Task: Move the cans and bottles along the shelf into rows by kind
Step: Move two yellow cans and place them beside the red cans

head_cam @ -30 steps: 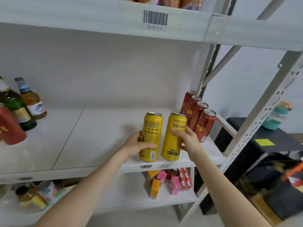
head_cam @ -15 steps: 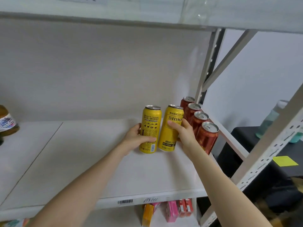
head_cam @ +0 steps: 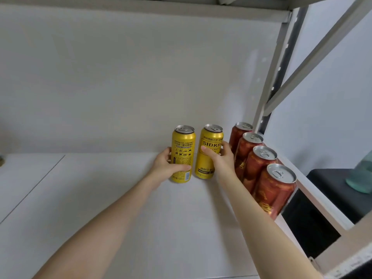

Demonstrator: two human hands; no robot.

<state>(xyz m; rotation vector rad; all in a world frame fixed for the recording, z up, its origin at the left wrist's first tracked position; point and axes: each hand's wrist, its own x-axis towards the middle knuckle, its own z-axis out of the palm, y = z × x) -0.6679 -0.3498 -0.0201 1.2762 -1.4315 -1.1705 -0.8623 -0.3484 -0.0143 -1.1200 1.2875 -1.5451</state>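
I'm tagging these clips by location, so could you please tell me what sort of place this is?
Probably a stockroom or shop storage area: a white metal rack shelf with a perforated upright, and four red cans in a row beside two yellow cans.

Off to the right, past the post (head_cam: 275, 67) and slanting brace (head_cam: 314, 59), a teal bottle (head_cam: 360, 176) (blurred, partly cut off) stands on a black box (head_cam: 332, 190) by the wall (head_cam: 332, 117).
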